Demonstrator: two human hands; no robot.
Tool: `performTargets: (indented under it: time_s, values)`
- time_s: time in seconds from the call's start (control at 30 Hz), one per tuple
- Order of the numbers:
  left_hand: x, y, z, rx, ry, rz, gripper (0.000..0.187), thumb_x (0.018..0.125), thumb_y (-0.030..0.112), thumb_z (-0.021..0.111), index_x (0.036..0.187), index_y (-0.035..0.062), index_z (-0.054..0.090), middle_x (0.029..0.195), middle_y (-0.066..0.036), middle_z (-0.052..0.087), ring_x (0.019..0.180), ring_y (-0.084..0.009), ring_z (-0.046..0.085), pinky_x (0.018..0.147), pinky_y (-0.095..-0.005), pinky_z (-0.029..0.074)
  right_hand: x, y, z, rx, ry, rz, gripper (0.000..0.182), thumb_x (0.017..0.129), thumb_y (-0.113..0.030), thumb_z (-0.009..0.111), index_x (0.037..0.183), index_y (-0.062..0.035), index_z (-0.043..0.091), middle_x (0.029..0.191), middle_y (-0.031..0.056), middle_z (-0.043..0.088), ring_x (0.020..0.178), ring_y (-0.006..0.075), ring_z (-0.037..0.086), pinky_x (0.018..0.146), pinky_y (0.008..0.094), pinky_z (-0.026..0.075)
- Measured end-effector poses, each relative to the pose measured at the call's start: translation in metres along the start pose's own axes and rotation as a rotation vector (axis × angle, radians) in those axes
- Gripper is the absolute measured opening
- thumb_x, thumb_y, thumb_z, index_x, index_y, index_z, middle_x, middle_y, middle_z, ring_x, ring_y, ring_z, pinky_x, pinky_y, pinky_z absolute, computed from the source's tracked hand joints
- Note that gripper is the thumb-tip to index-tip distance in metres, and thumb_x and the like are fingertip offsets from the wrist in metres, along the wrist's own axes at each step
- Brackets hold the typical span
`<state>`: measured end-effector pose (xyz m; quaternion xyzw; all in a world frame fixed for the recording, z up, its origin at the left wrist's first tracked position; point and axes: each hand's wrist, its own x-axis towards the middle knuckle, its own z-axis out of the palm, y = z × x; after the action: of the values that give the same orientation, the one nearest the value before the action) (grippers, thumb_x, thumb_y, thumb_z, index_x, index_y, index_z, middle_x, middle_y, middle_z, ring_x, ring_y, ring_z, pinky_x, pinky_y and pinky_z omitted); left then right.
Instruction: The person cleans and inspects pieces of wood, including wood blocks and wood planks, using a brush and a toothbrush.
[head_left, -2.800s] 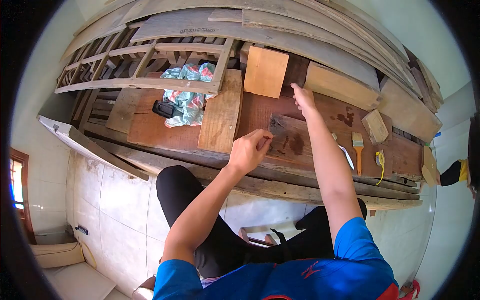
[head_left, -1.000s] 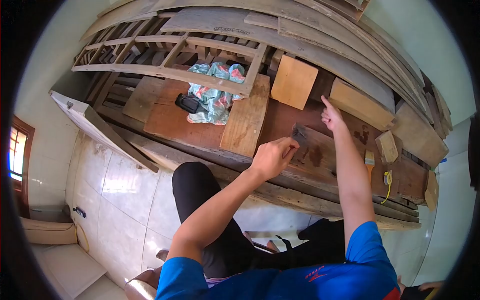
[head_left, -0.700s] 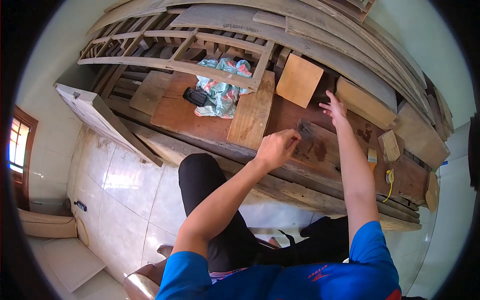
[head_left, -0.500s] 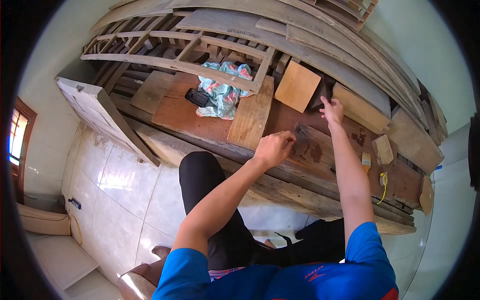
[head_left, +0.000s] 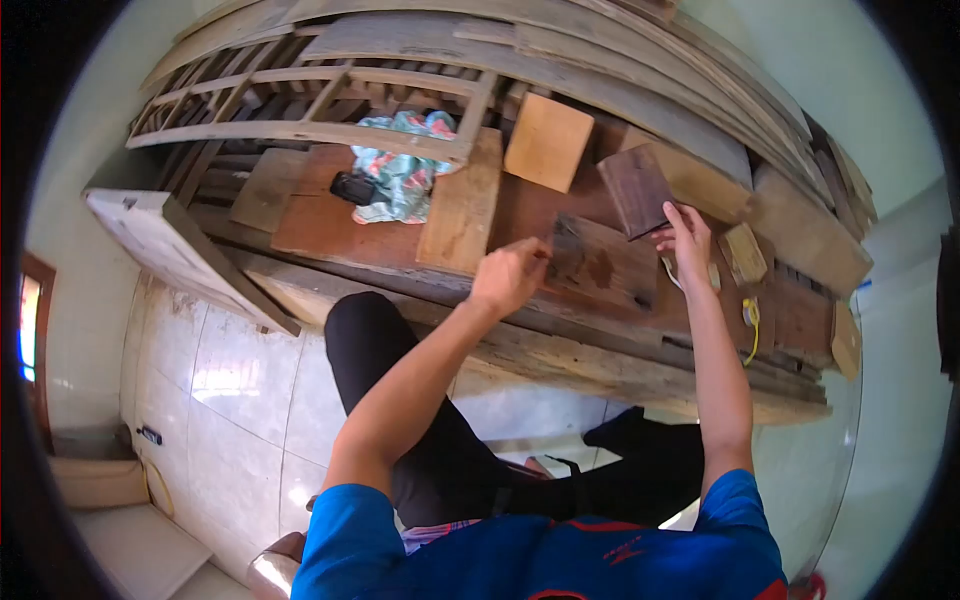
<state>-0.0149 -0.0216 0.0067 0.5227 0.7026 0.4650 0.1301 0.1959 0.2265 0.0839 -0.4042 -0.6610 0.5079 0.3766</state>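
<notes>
My right hand (head_left: 688, 240) grips a small dark brown wooden board (head_left: 636, 188) by its lower right corner, fingers and thumb closed on the edge. The board is tilted above the worktop. My left hand (head_left: 512, 276) has its fingers curled together by the left end of a flat, stained wooden board (head_left: 610, 265); whether anything is pinched in them is hidden. Behind, a light wooden block (head_left: 548, 142) stands between the hands. To the right of my right hand are a small wooden block (head_left: 743, 253) and a yellow tape measure (head_left: 750, 312).
A patterned cloth (head_left: 400, 185) and a black object (head_left: 352, 187) lie on the left. A slatted wooden frame (head_left: 300, 130) and stacked planks (head_left: 560, 60) fill the back. A white panel (head_left: 170, 245) leans at the left end. Thick timber (head_left: 560, 375) runs along the front edge.
My right hand has taken hold of the dark board and brought it out beside the light block, toward me. My left hand stays by the stained board. The view has shifted slightly.
</notes>
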Motion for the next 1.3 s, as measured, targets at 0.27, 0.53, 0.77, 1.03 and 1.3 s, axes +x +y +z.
performTargets:
  time_s: [0.27,0.53,0.77,1.03,1.3]
  values:
    - [0.003,0.012,0.023,-0.177,-0.014,-0.112,0.014,0.095,0.009,0.069,0.107,0.0039,0.068,0.087,-0.009,0.071,0.067,-0.0177,0.064,0.065,-0.0337,0.052,-0.057,0.050,-0.042,0.085,-0.231,0.231,0.048,0.095,-0.038,0.075,0.117,0.0043,0.066,0.092,0.0076,0.067,0.065,0.0144,0.065,0.054,0.0284,0.055]
    - [0.055,0.029,0.051,-0.185,0.012,-0.055,0.017,0.096,0.012,0.072,0.111,0.0039,0.071,0.099,-0.008,0.075,0.077,-0.0143,0.065,0.071,-0.0304,0.053,-0.037,0.061,-0.020,-0.024,-0.241,0.136,0.044,0.098,-0.039,0.072,0.122,-0.0018,0.070,0.080,0.0043,0.062,0.061,0.0113,0.059,0.050,0.0280,0.049]
    - [0.088,0.025,0.075,-0.209,0.072,-0.287,0.024,0.095,0.021,0.073,0.106,0.0004,0.071,0.097,-0.011,0.075,0.088,-0.0178,0.067,0.082,-0.0331,0.053,-0.040,0.043,-0.010,0.007,-0.235,0.231,0.064,0.095,-0.042,0.072,0.145,-0.0067,0.053,0.111,0.0075,0.060,0.076,0.0119,0.058,0.058,0.0274,0.049]
    - [0.094,0.027,0.096,-0.356,0.161,-0.416,0.028,0.098,0.027,0.073,0.103,-0.0003,0.071,0.091,-0.006,0.071,0.087,-0.0129,0.064,0.080,-0.0292,0.050,-0.050,0.026,-0.021,0.003,-0.364,0.331,0.087,0.095,-0.044,0.071,0.162,-0.0040,0.032,0.159,0.0202,0.041,0.122,0.0194,0.056,0.077,0.0270,0.051]
    - [0.090,0.026,0.107,-0.265,0.358,-0.373,0.023,0.096,0.023,0.077,0.095,0.0008,0.070,0.079,-0.004,0.066,0.075,-0.0099,0.056,0.067,-0.0282,0.047,-0.064,0.055,-0.038,0.229,-0.439,0.208,0.071,0.097,-0.041,0.070,0.154,-0.0061,0.047,0.133,0.0180,0.065,0.109,0.0203,0.064,0.091,0.0337,0.052]
